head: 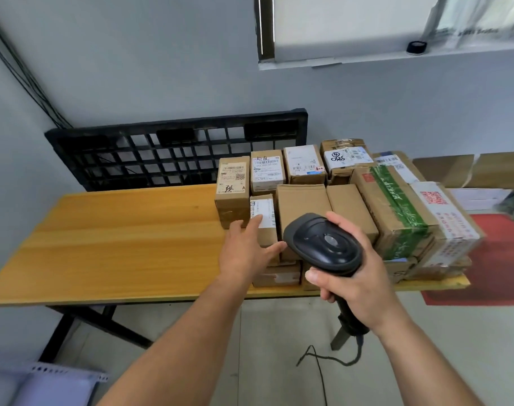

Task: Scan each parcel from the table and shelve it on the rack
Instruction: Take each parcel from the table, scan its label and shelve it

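Several cardboard parcels are stacked on the right half of the wooden table (118, 230). My left hand (247, 247) reaches over a small labelled parcel (264, 213) at the stack's left front, fingers spread and touching its top and side. My right hand (355, 276) grips a black handheld barcode scanner (323, 244) by its handle, with the scanner head held above the front parcels. A plain brown box (302, 203) sits just behind the scanner. A taller labelled box (232, 189) stands at the stack's left edge.
A black plastic pallet (173, 148) leans against the wall behind the table. The scanner cable (332, 358) trails over the floor. A pale metal rack corner (45, 382) shows at bottom left. A red mat (496, 259) lies on the floor at right. Flattened cardboard (469, 168) leans on the right wall.
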Tool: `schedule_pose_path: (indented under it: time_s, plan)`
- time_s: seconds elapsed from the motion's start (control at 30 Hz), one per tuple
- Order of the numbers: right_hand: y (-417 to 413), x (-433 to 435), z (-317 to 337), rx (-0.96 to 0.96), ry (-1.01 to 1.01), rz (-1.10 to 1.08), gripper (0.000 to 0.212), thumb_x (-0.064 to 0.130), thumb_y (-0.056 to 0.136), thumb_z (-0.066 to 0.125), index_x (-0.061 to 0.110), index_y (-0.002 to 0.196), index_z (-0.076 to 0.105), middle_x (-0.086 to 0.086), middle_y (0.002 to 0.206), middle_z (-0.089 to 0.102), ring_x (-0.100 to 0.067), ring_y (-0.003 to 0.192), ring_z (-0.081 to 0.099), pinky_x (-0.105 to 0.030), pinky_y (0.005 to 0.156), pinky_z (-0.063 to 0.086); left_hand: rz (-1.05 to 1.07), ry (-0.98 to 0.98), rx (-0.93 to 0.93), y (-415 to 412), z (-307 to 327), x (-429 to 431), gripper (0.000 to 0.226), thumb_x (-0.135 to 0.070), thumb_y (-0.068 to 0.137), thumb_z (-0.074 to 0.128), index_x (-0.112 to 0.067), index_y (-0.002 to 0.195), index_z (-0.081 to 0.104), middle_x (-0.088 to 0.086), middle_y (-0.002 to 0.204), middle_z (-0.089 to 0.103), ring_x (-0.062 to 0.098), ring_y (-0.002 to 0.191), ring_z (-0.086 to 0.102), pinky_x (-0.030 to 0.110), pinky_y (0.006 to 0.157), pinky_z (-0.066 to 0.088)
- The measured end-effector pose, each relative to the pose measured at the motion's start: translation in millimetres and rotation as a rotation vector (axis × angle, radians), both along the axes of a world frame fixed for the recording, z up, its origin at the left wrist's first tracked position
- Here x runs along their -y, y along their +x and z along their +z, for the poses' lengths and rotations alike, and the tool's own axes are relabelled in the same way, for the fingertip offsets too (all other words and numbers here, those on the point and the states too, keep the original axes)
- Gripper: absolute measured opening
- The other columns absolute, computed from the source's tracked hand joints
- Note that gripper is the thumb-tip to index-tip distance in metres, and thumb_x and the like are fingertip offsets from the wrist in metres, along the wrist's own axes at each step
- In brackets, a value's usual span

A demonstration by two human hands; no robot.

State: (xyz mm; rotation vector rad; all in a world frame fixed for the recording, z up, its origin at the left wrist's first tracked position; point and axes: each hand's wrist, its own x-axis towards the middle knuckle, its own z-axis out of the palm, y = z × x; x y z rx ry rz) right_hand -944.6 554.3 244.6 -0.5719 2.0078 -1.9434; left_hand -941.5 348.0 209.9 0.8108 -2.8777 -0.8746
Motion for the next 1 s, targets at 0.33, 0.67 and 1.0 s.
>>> schedule_pose_path:
  time_s: [0.33, 0.67, 1.0]
  plan:
    - [4.1, 13.8, 1.1, -0.044, 0.003, 0.014, 0.084, 0.007, 0.07, 0.087, 0.057, 0.127, 0.05, -0.009, 0.117, 0.064, -0.03, 0.053, 0.064, -0.04, 0.052, 0.056, 0.179, 0.368, -0.074, 33.7, 2.9, 40.7, 0.074, -0.02, 0.079, 0.065, -0.037, 0.143, 0.033, 0.005, 0.131, 0.052, 0.022, 0.107, 0.058, 0.043, 0.082, 0.058]
    - [20.1, 60.9, 13.0, -0.056, -0.025, 0.17, 0.085, 0.03, 0.06, 0.088, 0.052, 0.132, 0.048, 0.0, 0.109, 0.069, -0.032, 0.054, 0.063, -0.042, 0.053, 0.056, 0.232, 0.502, -0.314, 90.6, 36.1, 111.5, 0.034, -0.014, 0.091, 0.063, -0.027, 0.122, 0.06, 0.003, 0.12, 0.06, 0.014, 0.096, 0.061, 0.028, 0.075, 0.055]
    - [34.2, 107.2, 25.3, -0.071, -0.105, 0.327, 0.084, 0.014, 0.064, 0.087, 0.049, 0.131, 0.049, -0.009, 0.106, 0.07, -0.031, 0.05, 0.062, -0.044, 0.051, 0.054, 0.225, 0.501, -0.427, 129.9, 81.0, 159.2, 0.03, -0.008, 0.093, 0.059, -0.02, 0.121, 0.064, 0.003, 0.112, 0.065, 0.021, 0.098, 0.064, 0.032, 0.08, 0.057]
